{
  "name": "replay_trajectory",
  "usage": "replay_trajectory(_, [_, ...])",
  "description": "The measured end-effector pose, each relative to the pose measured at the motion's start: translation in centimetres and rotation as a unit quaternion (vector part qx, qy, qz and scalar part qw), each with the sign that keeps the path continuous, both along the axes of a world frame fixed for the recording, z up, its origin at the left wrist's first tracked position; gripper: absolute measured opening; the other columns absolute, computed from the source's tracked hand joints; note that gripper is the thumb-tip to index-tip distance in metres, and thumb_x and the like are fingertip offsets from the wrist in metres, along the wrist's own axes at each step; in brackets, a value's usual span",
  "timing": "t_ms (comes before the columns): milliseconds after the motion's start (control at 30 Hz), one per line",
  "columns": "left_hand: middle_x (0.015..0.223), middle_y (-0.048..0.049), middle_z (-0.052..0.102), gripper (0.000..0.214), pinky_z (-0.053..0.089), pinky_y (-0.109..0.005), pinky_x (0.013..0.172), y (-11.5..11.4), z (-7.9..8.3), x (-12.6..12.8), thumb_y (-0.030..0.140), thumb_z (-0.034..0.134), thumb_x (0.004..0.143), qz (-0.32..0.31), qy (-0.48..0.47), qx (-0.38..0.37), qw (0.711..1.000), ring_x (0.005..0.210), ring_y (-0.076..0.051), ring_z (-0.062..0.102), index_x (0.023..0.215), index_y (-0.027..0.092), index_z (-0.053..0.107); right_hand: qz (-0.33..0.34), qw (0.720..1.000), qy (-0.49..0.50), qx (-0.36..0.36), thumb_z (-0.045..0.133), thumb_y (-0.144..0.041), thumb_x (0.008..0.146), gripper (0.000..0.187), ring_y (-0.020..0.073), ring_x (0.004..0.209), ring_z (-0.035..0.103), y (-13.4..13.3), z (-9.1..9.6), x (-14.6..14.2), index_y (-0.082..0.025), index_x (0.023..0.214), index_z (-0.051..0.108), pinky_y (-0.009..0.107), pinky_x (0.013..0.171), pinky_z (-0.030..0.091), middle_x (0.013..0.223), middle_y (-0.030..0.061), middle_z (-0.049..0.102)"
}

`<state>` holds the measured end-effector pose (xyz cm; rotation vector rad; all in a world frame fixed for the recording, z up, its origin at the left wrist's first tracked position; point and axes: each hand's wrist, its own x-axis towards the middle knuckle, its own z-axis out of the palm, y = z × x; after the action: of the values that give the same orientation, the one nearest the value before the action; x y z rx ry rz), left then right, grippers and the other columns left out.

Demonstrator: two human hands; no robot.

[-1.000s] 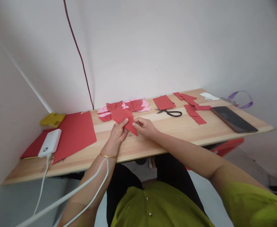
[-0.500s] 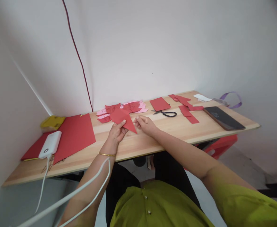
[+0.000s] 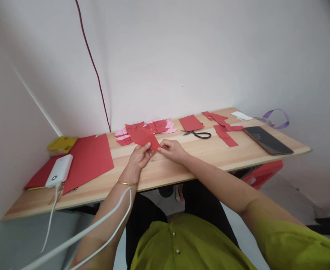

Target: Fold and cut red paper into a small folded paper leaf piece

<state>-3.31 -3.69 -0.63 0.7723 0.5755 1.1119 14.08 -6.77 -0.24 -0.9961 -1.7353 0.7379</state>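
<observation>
A piece of red paper [image 3: 144, 137] is held up over the near middle of the wooden table. My left hand [image 3: 141, 154] grips its lower edge, thumb on top and fingers beneath. With closed fingertips my right hand [image 3: 171, 150] pinches the paper's right corner. Just behind lie red and pink cut-paper pieces [image 3: 165, 126], partly hidden by the held sheet. Black-handled scissors [image 3: 198, 134] rest to the right, their blades near a red paper square [image 3: 191, 123].
Red paper strips [image 3: 226, 135] and a dark phone [image 3: 267, 140] lie on the right of the table [image 3: 182, 170]. On the left are large red sheets [image 3: 90, 159], a white power bank [image 3: 59, 170] with a cable, and a yellow packet [image 3: 63, 144].
My right hand has moved slightly left and down and now pinches the paper's right corner, which earlier hung free. The left hand keeps its hold.
</observation>
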Motion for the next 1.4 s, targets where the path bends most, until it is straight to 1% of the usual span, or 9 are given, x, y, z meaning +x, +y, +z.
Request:
replay_trajectory(167, [0.082,-0.0037,0.072,0.025,0.055,-0.029,0.070,-0.05,0.01,0.04,0.014,0.076,0.066,0.009,0.002,-0.009,1.000,0.074,-0.016,0.067,0.088,0.015,0.063,0.007,1.000,0.002,0.003,0.059,-0.036,0.076,0.022,0.0082,0.053,0.039,0.06,-0.03,-0.09,-0.016,0.069,0.055,0.021,0.051,0.033,0.059,-0.0033,0.049])
replay_trajectory(400, [0.084,-0.0028,0.072,0.023,0.055,-0.034,0.082,-0.20,0.31,0.17,0.011,0.074,0.068,0.019,-0.015,-0.007,1.000,0.074,-0.014,0.067,0.088,0.015,0.063,0.040,0.999,-0.006,-0.021,0.060,-0.040,0.077,0.026,0.0081,0.054,0.039,0.06,-0.40,0.09,-0.015,0.071,0.056,0.021,0.051,0.031,0.060,-0.0033,0.048])
replay_trajectory(600, [0.085,-0.0038,0.073,0.021,0.056,-0.031,0.077,-0.07,0.22,0.04,0.012,0.073,0.070,0.039,-0.021,-0.004,0.999,0.074,-0.014,0.067,0.087,0.015,0.063,0.069,0.996,-0.057,0.000,0.056,-0.038,0.080,0.028,0.0079,0.054,0.038,0.28,-0.90,0.30,-0.016,0.063,0.051,0.021,0.052,0.031,0.057,-0.0039,0.045])
replay_trajectory(833, [0.082,-0.0036,0.072,0.020,0.055,-0.029,0.071,-0.26,0.42,-0.08,0.013,0.073,0.070,0.008,-0.009,-0.006,1.000,0.072,-0.014,0.067,0.086,0.015,0.063,0.029,0.995,-0.081,0.049,0.058,-0.032,0.079,0.024,0.0083,0.054,0.042,0.25,-0.71,0.35,-0.016,0.063,0.051,0.020,0.053,0.032,0.057,-0.0036,0.048])
replay_trajectory(933, [0.081,-0.0028,0.072,0.022,0.054,-0.026,0.066,-0.09,0.30,-0.19,0.012,0.074,0.068,0.010,-0.012,-0.005,1.000,0.071,-0.014,0.067,0.087,0.016,0.062,0.021,0.992,-0.099,0.073,0.058,-0.031,0.079,0.024,0.0083,0.053,0.043,0.35,-0.77,0.43,-0.016,0.062,0.051,0.020,0.053,0.032,0.057,-0.0033,0.049])
replay_trajectory(1067, [0.076,-0.0023,0.071,0.019,0.052,-0.023,0.060,0.11,0.18,-0.32,0.012,0.074,0.068,0.009,-0.015,-0.010,1.000,0.066,-0.012,0.065,0.082,0.015,0.061,-0.007,0.987,-0.125,0.099,0.058,-0.032,0.080,0.024,0.0090,0.055,0.044,0.57,-0.90,0.64,-0.016,0.063,0.052,0.021,0.055,0.033,0.059,-0.0022,0.052])
replay_trajectory(1200, [0.076,-0.0011,0.071,0.018,0.053,-0.022,0.060,-0.10,0.46,-0.28,0.010,0.073,0.069,0.007,-0.026,-0.014,1.000,0.066,-0.011,0.065,0.082,0.015,0.061,-0.004,0.986,-0.133,0.098,0.058,-0.032,0.081,0.022,0.0099,0.056,0.045,0.52,-0.76,0.79,-0.017,0.065,0.054,0.022,0.056,0.033,0.060,-0.0018,0.052])
replay_trajectory(1333, [0.077,-0.0001,0.071,0.016,0.054,-0.020,0.062,-0.34,0.81,-0.27,0.009,0.071,0.071,0.029,-0.034,-0.008,0.999,0.068,-0.010,0.066,0.082,0.016,0.061,0.010,0.990,-0.115,0.079,0.055,-0.031,0.083,0.018,0.0102,0.055,0.044,0.32,-0.54,0.75,-0.017,0.071,0.056,0.022,0.055,0.034,0.061,-0.0021,0.052])
replay_trajectory(1400, [0.076,0.0007,0.070,0.015,0.053,-0.020,0.061,-0.31,0.84,-0.32,0.009,0.070,0.072,0.038,-0.036,-0.005,0.999,0.066,-0.009,0.065,0.082,0.016,0.061,0.010,0.991,-0.108,0.082,0.053,-0.030,0.084,0.017,0.0104,0.056,0.045,0.23,-0.44,0.72,-0.017,0.074,0.057,0.022,0.055,0.035,0.063,-0.0015,0.053])
